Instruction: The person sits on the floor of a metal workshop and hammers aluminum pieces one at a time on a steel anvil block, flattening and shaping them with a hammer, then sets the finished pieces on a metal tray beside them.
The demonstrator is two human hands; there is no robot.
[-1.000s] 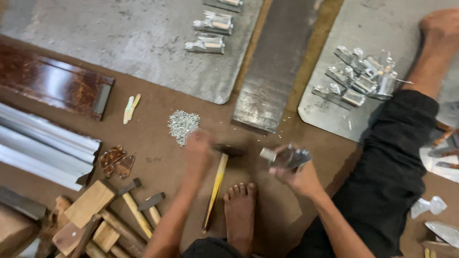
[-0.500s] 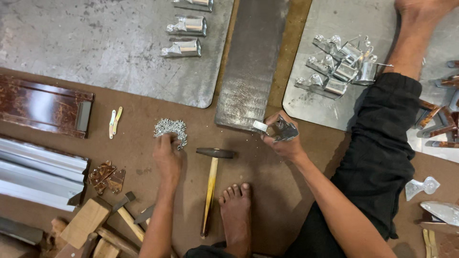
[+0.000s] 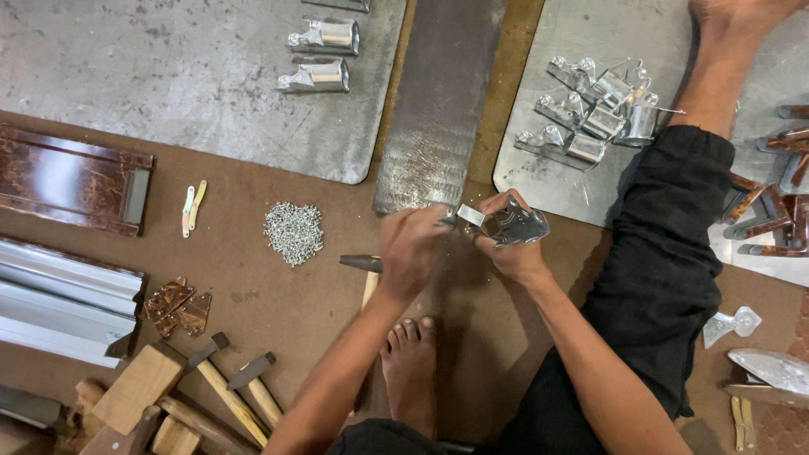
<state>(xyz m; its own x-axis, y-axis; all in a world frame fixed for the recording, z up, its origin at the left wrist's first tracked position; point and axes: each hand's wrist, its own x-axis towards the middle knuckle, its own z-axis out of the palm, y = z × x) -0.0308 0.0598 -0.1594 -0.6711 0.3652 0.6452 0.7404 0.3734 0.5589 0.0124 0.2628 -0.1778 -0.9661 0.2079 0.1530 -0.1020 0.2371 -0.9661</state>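
Overall, the work surface is a brown board floor, scuffed and dusty, with the person seated on it, one bare foot at six o'clock and the other leg in dark trousers stretched toward one o'clock. Two grey metal sheets lie flat: a large one at eleven o'clock and a second at one o'clock. Between them a dark steel bar runs toward twelve o'clock.

Both hands meet just right of centre. The right hand is closed around a shiny folded metal bracket. The left hand has its fingers pinched narrow at the bracket's left end, touching a small silver tab; what it pinches cannot be told.

Count of items:
- One heap of small silver screws, at nine o'clock of the hands.
- One hammer beneath the left wrist, head pointing to nine o'clock.
- Two further hammers at seven o'clock, beside wooden blocks.
- Two finished metal pieces on the large sheet.
- A cluster of about five similar pieces on the right sheet.
- One brown lacquered panel and a stack of silver profiles at nine o'clock.
- Brown metal parts at three o'clock; number unclear.
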